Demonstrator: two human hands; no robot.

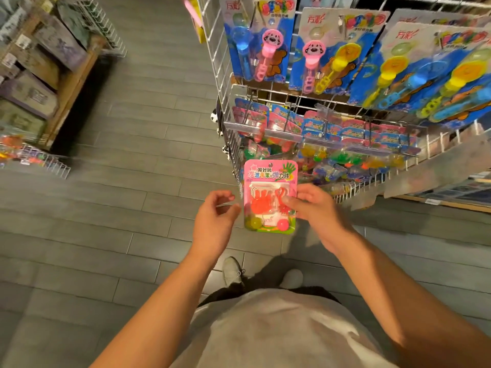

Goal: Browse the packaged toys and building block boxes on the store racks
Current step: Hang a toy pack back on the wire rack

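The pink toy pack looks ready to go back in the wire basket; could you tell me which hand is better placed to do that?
Probably the right hand: it already pinches the pink toy pack and is nearer the wire basket. The left hand holds nothing, on the far side.

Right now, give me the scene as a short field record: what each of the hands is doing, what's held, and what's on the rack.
right hand: pinches the right edge of the pink blister-card toy pack
left hand: near the pack's left edge, fingers loosely curled, holding nothing
held item: pink blister-card toy pack, upright, orange hand-shaped toys and small balls inside
rack: white wire grid rack to the right
upper hooks: blue carded wand toys hanging
lower basket: wire basket of similar small packs
floor: grey plank floor
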